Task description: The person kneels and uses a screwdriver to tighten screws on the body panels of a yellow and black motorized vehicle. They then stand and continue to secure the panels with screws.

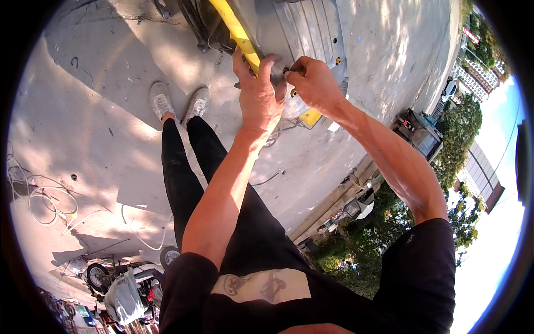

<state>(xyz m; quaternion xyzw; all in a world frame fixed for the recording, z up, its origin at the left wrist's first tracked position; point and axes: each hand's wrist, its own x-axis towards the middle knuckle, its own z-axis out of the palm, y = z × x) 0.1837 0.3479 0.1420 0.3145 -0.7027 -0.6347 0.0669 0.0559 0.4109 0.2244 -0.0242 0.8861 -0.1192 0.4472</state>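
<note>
A grey ribbed floor panel [303, 28] with a curved yellow trim strip [236, 30] along its left side lies at the top of the view, part of what looks like a scooter. My left hand [258, 100] straddles the lower end of the yellow strip, fingers on one side and thumb on the other, gripping it. Beside it, my right hand [316, 86] is closed in a pinch at the panel's near corner. A small dark round piece [286, 70] shows at its fingertips; its exact kind is too small to tell.
Pale concrete ground [100, 122] stretches around my shoes [161, 100]. A coiled light hose [53, 206] lies at the left. Lower left stand a wheel [98, 276] and a covered vehicle [127, 300]. A low kerb [320, 220], plants and a parked vehicle [417, 133] line the right.
</note>
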